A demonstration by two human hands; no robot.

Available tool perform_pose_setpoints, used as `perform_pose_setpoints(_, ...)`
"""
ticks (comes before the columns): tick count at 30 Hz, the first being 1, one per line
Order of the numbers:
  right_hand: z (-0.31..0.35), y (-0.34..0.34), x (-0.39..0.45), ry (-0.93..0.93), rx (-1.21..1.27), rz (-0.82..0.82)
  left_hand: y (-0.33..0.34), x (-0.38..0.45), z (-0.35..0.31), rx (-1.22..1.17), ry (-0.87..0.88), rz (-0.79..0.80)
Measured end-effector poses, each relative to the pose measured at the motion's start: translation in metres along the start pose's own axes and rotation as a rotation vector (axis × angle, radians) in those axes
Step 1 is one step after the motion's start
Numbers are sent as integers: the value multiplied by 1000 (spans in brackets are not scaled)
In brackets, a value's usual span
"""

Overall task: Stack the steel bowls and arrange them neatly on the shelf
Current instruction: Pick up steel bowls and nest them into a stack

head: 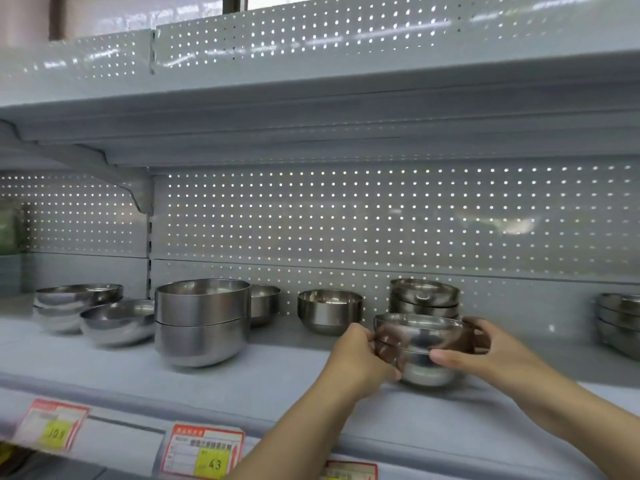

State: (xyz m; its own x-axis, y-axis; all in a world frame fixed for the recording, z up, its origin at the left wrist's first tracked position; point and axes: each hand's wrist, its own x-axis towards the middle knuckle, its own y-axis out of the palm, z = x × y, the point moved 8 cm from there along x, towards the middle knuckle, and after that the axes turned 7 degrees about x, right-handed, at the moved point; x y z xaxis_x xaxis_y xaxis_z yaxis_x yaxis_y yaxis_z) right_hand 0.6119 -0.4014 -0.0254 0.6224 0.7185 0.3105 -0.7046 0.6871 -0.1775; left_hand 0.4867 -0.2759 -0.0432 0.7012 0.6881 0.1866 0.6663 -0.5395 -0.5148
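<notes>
A short stack of two steel bowls (417, 344) rests on the grey shelf (277, 382) near its front, right of centre. My left hand (356, 355) grips the stack's left side and my right hand (485, 355) wraps its right side, thumb across the front. Directly behind stands another stack of steel bowls (424, 297). A single steel bowl (329, 310) sits to the left of that stack. Further left is a stack of two large steel bowls (202, 320), with a smaller bowl (265, 304) partly hidden behind it.
At the far left lie a tilted bowl (117, 322) and a stack of shallow bowls (78, 301). Another bowl stack (620, 323) is cut off at the right edge. A perforated back panel (346, 220) and an upper shelf (311, 109) bound the space. Price tags (204, 452) hang on the front rail.
</notes>
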Motion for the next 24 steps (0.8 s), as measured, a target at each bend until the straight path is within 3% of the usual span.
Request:
perform_pose_setpoints(4, 3, 2, -5, -5, -32, 30, 0, -5, 1, -23, -44, 40)
perform_pose_setpoints(8, 27, 0, -15, 8, -93, 12, -33, -16, -2, 31, -11, -16)
perform_pose_setpoints(12, 83, 13, -19, -216, -458, -134, -124, -36, -10, 96, 170, -278)
perform_pose_setpoints(15, 126, 71, -22, -401, -487, -77, -208, -47, -4, 217, 257, -518)
perform_pose_setpoints(17, 139, 121, -20, -455, -499, -6, -256, -46, 13, 283, 248, -587)
perform_pose_setpoints(21, 129, 218, -7, -431, -546, 122, -301, -31, 71, 440, 102, -515)
perform_pose_setpoints(24, 101, 259, 5, -233, -449, 154, -294, -21, 114, 494, 45, -333)
